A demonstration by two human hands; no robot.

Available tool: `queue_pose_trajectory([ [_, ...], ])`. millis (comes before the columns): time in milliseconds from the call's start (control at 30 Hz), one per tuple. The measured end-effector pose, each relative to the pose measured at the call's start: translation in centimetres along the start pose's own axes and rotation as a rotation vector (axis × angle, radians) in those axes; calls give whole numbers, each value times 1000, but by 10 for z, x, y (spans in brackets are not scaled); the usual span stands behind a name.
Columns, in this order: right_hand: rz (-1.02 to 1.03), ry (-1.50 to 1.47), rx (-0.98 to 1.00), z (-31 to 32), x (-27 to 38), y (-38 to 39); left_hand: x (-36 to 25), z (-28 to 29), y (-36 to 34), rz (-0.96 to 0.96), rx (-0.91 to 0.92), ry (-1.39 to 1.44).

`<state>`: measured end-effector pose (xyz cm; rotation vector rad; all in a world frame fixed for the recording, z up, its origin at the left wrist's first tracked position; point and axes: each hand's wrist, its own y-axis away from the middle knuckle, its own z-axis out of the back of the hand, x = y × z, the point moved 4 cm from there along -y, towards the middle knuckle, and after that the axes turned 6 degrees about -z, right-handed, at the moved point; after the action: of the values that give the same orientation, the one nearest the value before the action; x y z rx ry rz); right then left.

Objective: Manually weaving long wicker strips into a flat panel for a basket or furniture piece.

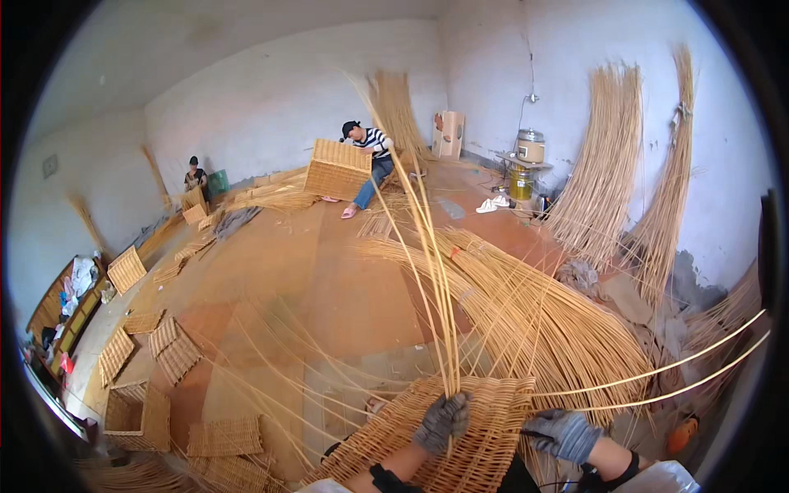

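A woven wicker panel [485, 444] lies across my lap, tilted, with long loose rods sticking out of its edges. My left hand [442, 421], in a grey glove, is closed around a bundle of long wicker rods [445, 329] that rises steeply from the panel. At the panel's right edge is my right hand [563, 434], also gloved. Its fingers are pressed together against the weave; what they pinch is hidden. Just above it, two pale rods [657, 381] run out to the right from the panel.
A large heap of wicker rods [534, 304] spreads on the floor ahead and right. Woven panels [223, 435] and an open wicker box [123, 411] lie left. Farther back, a seated person [374, 160] handles a wicker box [337, 168]; another person [195, 177] sits beyond. Rod bundles [604, 156] lean on the wall.
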<state>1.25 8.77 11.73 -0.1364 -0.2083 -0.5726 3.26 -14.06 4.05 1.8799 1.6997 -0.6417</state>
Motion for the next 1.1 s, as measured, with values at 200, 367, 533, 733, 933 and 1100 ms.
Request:
queue_pose_trajectory([
  [200,-37,-375,11,-14,45,-27,26,31,-14,-194,-258,-40],
  [367,76,-154,126,-49,59,-48,31,45,-22,-137,-607,-145],
  [533,-108,-680,-227,-17,16,-81,-6,5,0,-178,-383,-96],
  [733,-295,-1046,-195,26,39,-153,-20,-40,2,-274,11,-129],
  [933,-275,-1265,-63,45,61,-140,9,-32,-2,-237,128,-316],
  [1100,-137,-1200,-102,-11,-7,-103,56,-25,-4,-25,274,-303],
])
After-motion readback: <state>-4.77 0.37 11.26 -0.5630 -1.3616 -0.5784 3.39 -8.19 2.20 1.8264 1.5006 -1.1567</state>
